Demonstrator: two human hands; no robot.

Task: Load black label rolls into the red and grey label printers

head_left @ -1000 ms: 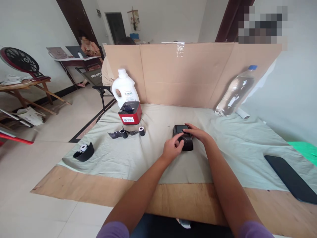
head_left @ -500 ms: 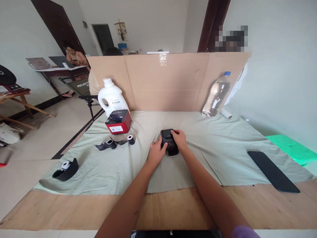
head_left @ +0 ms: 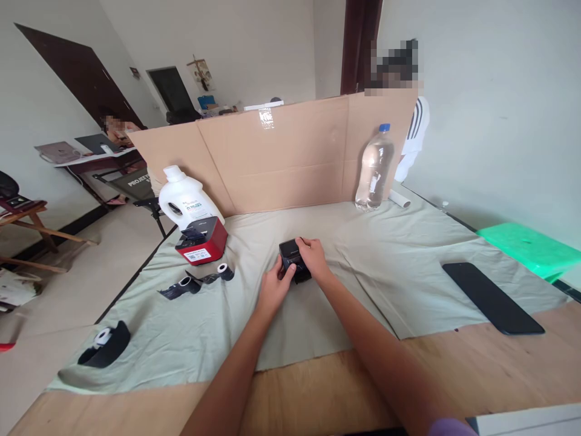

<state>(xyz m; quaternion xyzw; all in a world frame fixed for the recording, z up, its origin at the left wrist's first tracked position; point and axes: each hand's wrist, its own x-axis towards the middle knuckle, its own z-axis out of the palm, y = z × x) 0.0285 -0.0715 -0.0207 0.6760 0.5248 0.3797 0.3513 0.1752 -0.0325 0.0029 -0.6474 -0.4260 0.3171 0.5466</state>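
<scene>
A small black box-shaped device, which looks like a portable receipt printer [head_left: 289,246], sits on the cloth between my hands. My left hand [head_left: 275,284] grips its left side, with the thumb on the near face. Over the top right edge, the fingers of my right hand [head_left: 314,257] are closed on it. A black strip [head_left: 303,276] shows at its near side, partly hidden by my hands. To the left lie a black paper roll [head_left: 226,272] and another roll [head_left: 189,284] with its strip unrolled.
A red-and-black printer [head_left: 204,242] stands before a white jug [head_left: 188,197]. A roll in a curved black piece [head_left: 106,348] lies front left. Cardboard [head_left: 281,157] walls the back, near a water bottle [head_left: 374,169] and a white tube [head_left: 399,198]. A phone [head_left: 492,297] lies right.
The head view has tilted and turned, so the scene sits lower on the left. Both hands stay on the black device, and less of its black strip shows.
</scene>
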